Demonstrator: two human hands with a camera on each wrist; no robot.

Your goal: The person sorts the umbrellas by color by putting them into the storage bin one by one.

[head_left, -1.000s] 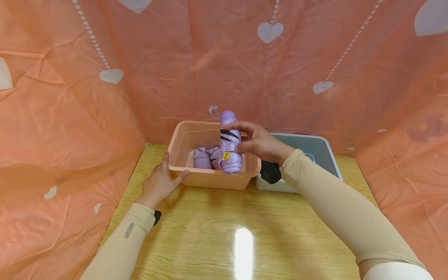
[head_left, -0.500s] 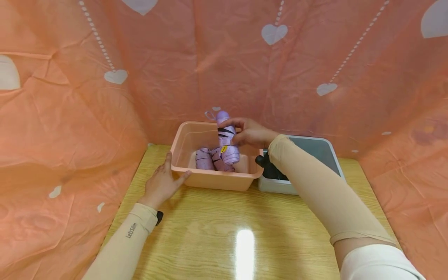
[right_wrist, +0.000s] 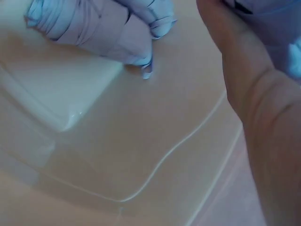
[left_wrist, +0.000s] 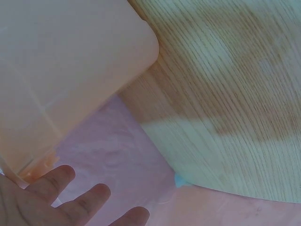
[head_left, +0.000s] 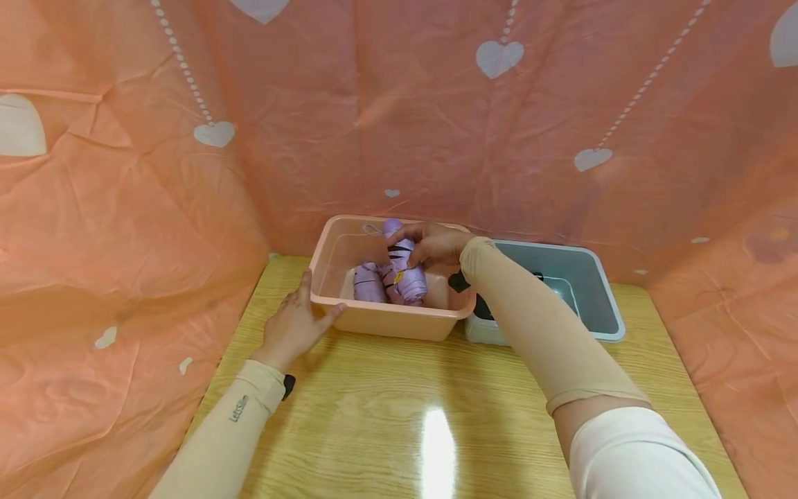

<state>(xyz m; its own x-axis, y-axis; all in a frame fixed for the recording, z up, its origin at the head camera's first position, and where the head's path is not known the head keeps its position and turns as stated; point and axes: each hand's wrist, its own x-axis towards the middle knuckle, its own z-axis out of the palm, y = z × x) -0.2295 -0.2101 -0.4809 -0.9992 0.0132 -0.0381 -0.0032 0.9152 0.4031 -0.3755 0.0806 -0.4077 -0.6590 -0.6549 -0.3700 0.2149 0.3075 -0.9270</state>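
My right hand (head_left: 436,244) grips a folded lilac umbrella (head_left: 412,283) with dark stripes, a yellow tag and a wrist loop. The umbrella is tilted inside the peach plastic bin (head_left: 386,323), its rounded handle end toward the back wall. Two more folded lilac umbrellas lie in the bin; the left one (head_left: 369,284) shows more, the other is partly hidden behind the held one. In the right wrist view the held umbrella (right_wrist: 277,28) is cut off by the frame edge. My left hand (head_left: 293,326) touches the bin's front left corner, fingers (left_wrist: 87,202) straight and spread, thumb by the front rim.
Right beside the peach bin stands a grey bin (head_left: 614,326), partly covered by my right forearm, with black items partly visible inside. Both bins rest on a wood-grain table (head_left: 349,416). Pink-orange cloth (head_left: 299,138) with white hearts hangs behind and at the sides.
My right hand has moved down and slightly left, lowering the umbrella from above the peach bin into it. My left hand stays at the bin's corner.
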